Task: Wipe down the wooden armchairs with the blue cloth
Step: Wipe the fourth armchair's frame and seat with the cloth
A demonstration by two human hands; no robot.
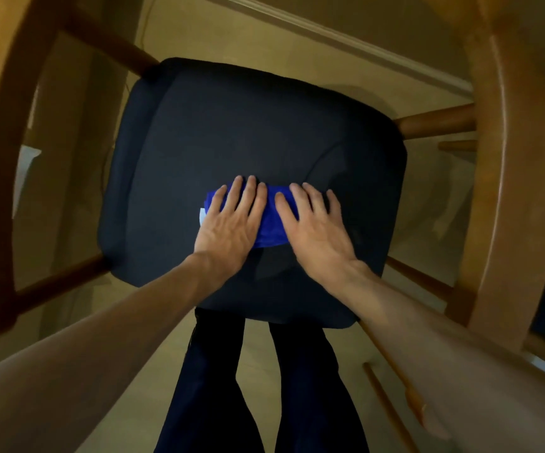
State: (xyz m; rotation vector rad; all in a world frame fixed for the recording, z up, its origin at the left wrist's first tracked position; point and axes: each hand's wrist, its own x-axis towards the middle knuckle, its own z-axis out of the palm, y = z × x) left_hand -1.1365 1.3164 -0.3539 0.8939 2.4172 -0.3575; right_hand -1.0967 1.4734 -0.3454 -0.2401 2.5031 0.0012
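Observation:
I look straight down on a wooden armchair with a dark navy seat cushion. A folded blue cloth lies on the cushion's near half. My left hand lies flat on the cloth's left part, fingers spread. My right hand lies flat on its right part, fingers likewise apart. Both palms press down on the cloth; neither hand curls around it. The chair's curved wooden armrests run along the left and right of the seat.
Round wooden rungs join the seat to the arm frames. Another wooden chair part shows at lower right. My dark-trousered legs stand on a pale floor just before the seat. A wall skirting runs behind the chair.

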